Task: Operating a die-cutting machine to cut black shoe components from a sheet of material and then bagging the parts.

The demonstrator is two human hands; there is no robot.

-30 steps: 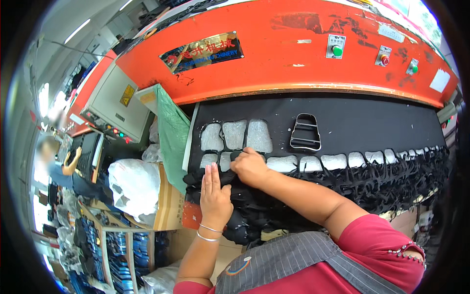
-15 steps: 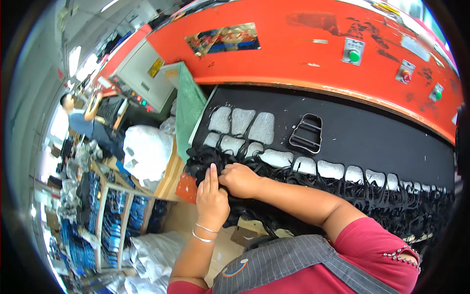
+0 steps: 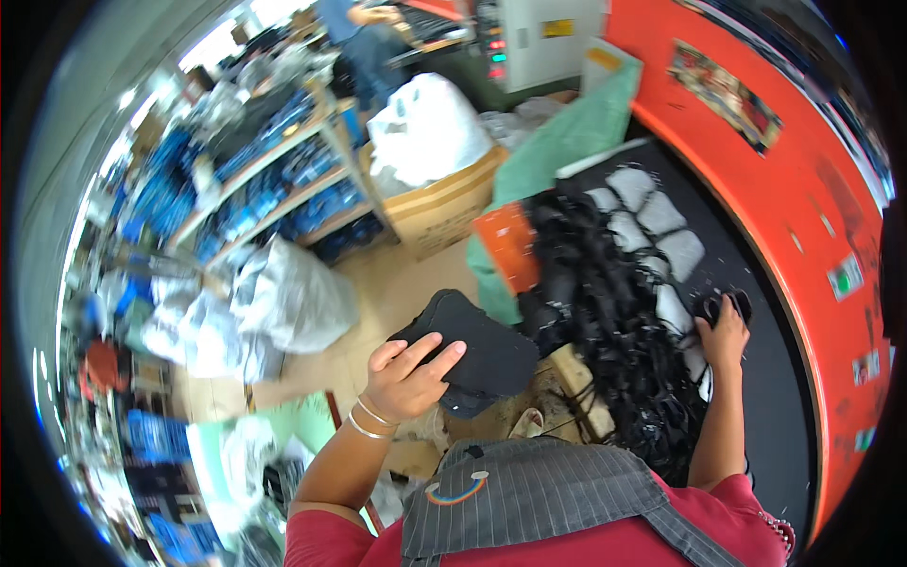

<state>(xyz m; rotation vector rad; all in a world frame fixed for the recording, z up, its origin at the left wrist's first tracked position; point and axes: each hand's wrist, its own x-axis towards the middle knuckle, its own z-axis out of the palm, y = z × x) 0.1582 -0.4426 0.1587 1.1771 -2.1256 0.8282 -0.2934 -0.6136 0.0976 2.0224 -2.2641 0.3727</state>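
Note:
My left hand (image 3: 406, 378) grips a flat stack of black, rounded sheet pieces (image 3: 484, 348), held out over the floor in front of my apron. Its thumb is hidden beneath the stack, and the fingers lie across the near edge. Over on the machine's black bed (image 3: 770, 378), my right hand (image 3: 726, 333) has its fingers closed on a small cutting die (image 3: 739, 304), partly covered by the hand. Grey cut-out pieces (image 3: 661, 214) lie in rows beyond. Beside them a tangled band of black scrap strips (image 3: 600, 312) runs along the bed's near edge.
An orange-red machine body (image 3: 803, 198) borders the bed. Green sheeting (image 3: 567, 142) hangs at its end, near a cardboard box (image 3: 449, 213) with a white bag (image 3: 430, 128). Shelves (image 3: 283, 151) of blue items and grey sacks (image 3: 293, 293) stand left. A person (image 3: 364, 52) works farther back.
My view has swung left. Both hands have left the black scraps: the left now carries the black stack over the floor, and the right has reached across to the die.

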